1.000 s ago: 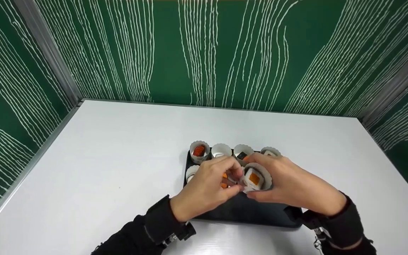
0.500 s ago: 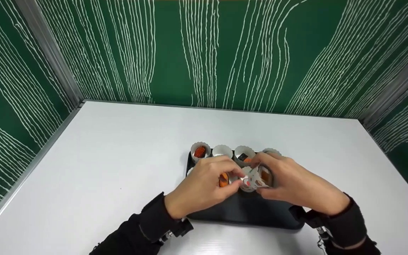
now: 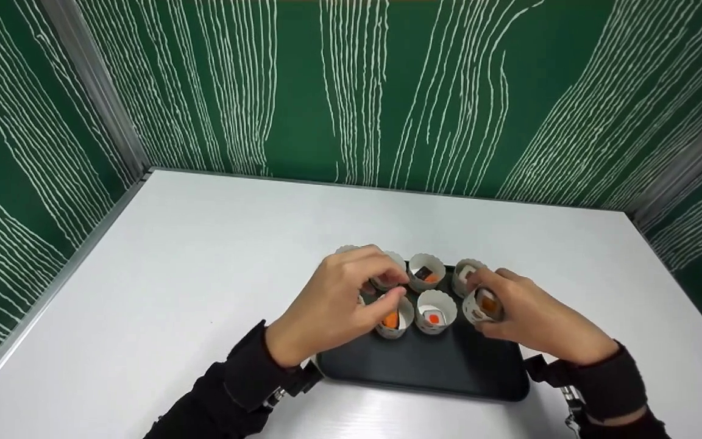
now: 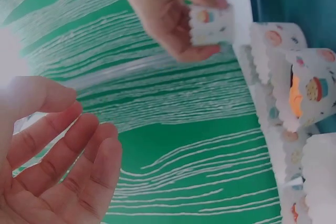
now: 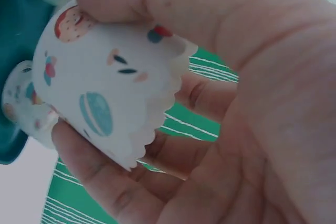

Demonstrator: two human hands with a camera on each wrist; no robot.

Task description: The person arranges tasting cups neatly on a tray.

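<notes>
My right hand grips a white paper baking cup between thumb and fingers, above the right part of the black tray. Inside that cup sits a small sushi-like piece with an orange-brown centre. My left hand hovers over the tray's left side, fingers loosely curved, holding nothing. Between the hands stands a cup containing a white piece with a red-orange centre. Left of it, a cup holds an orange piece, partly hidden by my left thumb.
Behind them, one cup contains a black and orange piece. The cup to its right holds a whitish piece. My left hand partly covers more cups. Green panels with white wavy lines enclose the white table.
The right hand has moved right with its cup, away from the cup with the red-orange-centred piece. The left hand has drawn back to the left and its fingers have parted.
</notes>
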